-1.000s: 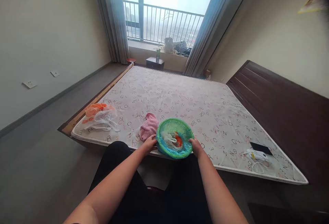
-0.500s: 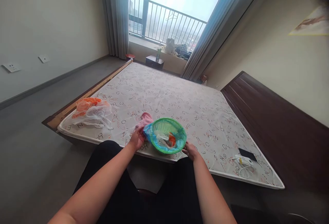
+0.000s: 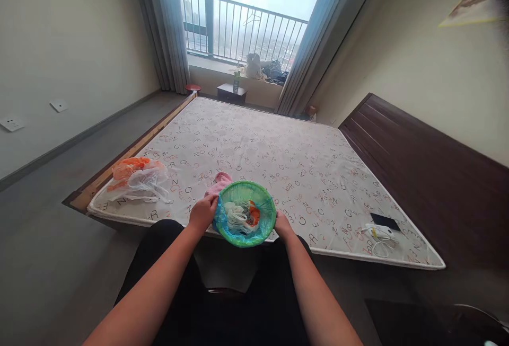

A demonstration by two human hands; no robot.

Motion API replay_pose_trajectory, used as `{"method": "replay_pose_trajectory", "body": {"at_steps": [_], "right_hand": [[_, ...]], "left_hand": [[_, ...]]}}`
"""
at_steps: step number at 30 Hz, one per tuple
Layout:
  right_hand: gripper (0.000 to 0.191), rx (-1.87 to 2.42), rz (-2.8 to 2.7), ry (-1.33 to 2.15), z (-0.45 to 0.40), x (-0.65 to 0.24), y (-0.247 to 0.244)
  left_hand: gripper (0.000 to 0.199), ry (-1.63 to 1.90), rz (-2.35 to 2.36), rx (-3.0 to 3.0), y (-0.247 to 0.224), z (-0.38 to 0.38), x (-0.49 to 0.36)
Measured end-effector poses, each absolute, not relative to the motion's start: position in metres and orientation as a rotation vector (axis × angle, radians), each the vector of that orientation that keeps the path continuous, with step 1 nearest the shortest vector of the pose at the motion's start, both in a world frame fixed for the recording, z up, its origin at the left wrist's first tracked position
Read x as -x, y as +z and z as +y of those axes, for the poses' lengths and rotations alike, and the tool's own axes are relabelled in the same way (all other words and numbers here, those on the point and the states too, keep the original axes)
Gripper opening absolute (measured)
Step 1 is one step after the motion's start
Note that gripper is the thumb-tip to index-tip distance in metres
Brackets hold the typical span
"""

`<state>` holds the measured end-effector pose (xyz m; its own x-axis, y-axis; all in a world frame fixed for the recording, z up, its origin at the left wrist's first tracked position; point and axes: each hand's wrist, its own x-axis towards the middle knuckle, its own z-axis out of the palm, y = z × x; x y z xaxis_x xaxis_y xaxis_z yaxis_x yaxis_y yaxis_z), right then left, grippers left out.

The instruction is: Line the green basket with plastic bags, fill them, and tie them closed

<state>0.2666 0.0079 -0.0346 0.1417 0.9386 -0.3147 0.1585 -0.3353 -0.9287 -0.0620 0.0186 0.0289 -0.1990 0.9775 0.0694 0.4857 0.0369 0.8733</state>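
Note:
Both my hands hold a round green plastic basket (image 3: 246,189) near the front edge of the mattress, tilted toward me. My left hand (image 3: 203,213) grips its left rim, and my right hand (image 3: 283,224) holds its right rim. A blue-green plastic liner (image 3: 220,221) shows at the lower left of the basket. Inside lies a crumpled white and orange bundle (image 3: 240,216), possibly plastic. A pink towel (image 3: 218,184) sits on the mattress just behind my left hand.
A lettered white mattress (image 3: 254,144) lies on a low wooden frame. On it are orange and clear plastic bags (image 3: 137,179), a black phone (image 3: 385,221) and a white charger with cable (image 3: 377,233). A dark headboard (image 3: 413,166) stands at right. My black-clad knees are below.
The basket has come closer to me and tilts up more. My left hand has moved from the pink towel's side onto the rim. The view has turned slightly right.

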Motion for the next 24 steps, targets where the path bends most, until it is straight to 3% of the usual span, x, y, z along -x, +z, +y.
{"method": "replay_pose_trajectory", "body": {"at_steps": [7,15,19,24], "right_hand": [[0.037,1.562,-0.965,1.439,0.018,-0.255,-0.03],[0.023,1.45,-1.003,1.65,0.013,-0.237,-0.031],[0.016,1.466,-1.045,1.672,0.012,-0.239,-0.031],[0.018,1.444,-1.016,1.752,0.014,-0.235,-0.025]], "left_hand": [[0.016,1.158,1.617,-1.752,0.063,0.031,0.023],[0.025,0.47,1.142,-2.265,0.034,-0.002,-0.08],[0.027,0.621,1.091,-2.471,0.043,-0.013,-0.085],[0.024,1.1,1.117,-2.373,0.076,-0.013,-0.053]]}}
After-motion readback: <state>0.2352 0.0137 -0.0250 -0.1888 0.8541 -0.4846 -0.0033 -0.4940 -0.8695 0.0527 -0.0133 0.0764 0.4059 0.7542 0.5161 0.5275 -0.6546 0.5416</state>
